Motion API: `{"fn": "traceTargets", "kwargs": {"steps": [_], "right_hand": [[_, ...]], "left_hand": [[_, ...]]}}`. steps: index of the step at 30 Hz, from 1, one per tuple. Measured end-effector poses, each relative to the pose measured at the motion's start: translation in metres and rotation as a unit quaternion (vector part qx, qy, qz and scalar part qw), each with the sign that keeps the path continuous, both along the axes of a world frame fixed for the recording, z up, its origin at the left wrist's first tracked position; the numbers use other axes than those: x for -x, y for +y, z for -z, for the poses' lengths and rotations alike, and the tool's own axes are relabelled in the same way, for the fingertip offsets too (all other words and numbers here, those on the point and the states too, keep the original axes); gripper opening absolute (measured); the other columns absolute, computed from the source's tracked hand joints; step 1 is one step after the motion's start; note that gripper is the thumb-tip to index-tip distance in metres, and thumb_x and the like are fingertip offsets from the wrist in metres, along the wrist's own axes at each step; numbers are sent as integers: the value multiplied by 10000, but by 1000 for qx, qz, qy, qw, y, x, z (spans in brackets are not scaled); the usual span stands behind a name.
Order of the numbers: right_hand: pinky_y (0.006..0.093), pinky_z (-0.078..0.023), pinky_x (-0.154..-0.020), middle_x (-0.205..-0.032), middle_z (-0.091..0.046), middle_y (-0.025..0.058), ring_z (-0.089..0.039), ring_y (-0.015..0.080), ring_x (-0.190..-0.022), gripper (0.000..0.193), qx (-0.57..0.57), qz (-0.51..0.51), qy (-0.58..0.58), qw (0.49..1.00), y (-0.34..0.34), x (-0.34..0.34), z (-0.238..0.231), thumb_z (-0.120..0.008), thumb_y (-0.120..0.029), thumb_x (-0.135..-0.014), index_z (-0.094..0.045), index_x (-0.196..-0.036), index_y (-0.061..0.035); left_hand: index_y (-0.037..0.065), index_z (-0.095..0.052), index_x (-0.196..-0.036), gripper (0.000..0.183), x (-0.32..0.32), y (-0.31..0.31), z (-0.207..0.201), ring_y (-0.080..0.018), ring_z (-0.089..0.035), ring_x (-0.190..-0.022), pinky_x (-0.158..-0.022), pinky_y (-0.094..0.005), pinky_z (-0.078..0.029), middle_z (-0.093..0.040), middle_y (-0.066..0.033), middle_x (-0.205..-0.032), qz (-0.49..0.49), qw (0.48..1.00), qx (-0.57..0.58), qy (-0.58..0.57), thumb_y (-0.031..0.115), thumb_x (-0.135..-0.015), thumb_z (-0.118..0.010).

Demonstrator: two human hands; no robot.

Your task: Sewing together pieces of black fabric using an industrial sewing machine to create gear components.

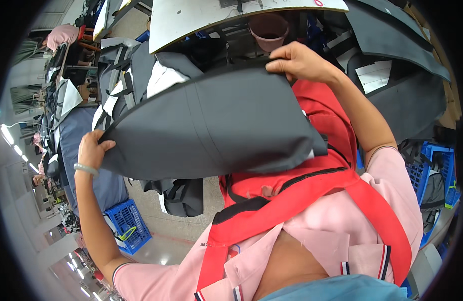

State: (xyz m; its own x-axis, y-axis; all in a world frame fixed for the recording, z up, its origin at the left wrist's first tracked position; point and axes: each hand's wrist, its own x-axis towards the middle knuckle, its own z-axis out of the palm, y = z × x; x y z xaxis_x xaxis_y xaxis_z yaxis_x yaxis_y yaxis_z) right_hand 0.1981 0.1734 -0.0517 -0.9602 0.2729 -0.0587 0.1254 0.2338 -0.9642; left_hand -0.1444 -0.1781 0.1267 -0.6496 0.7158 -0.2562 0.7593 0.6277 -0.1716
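Stretched between my two hands is a dark grey fabric panel [191, 120], with two stitched lines running across its middle. My left hand [93, 148] pinches its left corner, thumb on the face of the cloth. At the upper right, my right hand [297, 61] grips the top edge between thumb and fingers. The panel's lower right part folds over and hangs in front of the red apron [311, 195] that I wear. Fingertips behind the panel are hidden.
A white tabletop [231, 22] lies ahead, with a reddish bucket [269, 32] below it. Grey fabric pieces [392, 35] are piled at right. Blue crates [128, 226] stand on the floor at left and at right. A person in pink [63, 36] is far left.
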Motion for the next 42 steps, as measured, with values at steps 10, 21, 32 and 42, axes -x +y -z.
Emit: {"fn": "traceTargets", "kwargs": {"steps": [10, 21, 32, 42], "right_hand": [[201, -341, -463, -571, -503, -38, -423, 13, -503, 438, 74, 142, 130, 978, -39, 35, -60, -539, -406, -979, -690, -833, -22], [266, -501, -781, -920, -669, 65, -626, 134, -843, 447, 51, 62, 29, 996, -31, 15, -41, -589, -400, -940, -654, -1145, -8], [299, -493, -818, -939, -704, 115, -624, 120, -868, 263, 32, 12, 196, 980, -53, 17, -55, -662, -144, -878, -650, -1076, 29], [267, -527, -695, -908, -689, 77, -646, 131, -761, 335, 307, 212, 184, 909, 11, 145, -23, -672, -238, -885, -638, -1066, 42]], "left_hand": [[-23, -685, -957, 268, -164, 187, 82, -377, -633, -778, -723, -383, -499, -679, -206, -920, 287, 848, -392, -211, 220, -844, -673], [-31, -681, -831, 166, -149, 187, 107, -33, -535, -622, -528, -203, -447, -633, 18, -712, 13, 740, -367, -564, 130, -871, -690], [-20, -658, -1013, 198, -165, 157, 38, -116, -594, -722, -685, -257, -470, -631, -108, -724, 145, 817, -436, -349, 138, -899, -623], [-6, -710, -1031, 295, -34, 336, 55, -162, -665, -823, -787, -272, -501, -725, -117, -941, 224, 879, -384, -174, 216, -836, -705]]}}
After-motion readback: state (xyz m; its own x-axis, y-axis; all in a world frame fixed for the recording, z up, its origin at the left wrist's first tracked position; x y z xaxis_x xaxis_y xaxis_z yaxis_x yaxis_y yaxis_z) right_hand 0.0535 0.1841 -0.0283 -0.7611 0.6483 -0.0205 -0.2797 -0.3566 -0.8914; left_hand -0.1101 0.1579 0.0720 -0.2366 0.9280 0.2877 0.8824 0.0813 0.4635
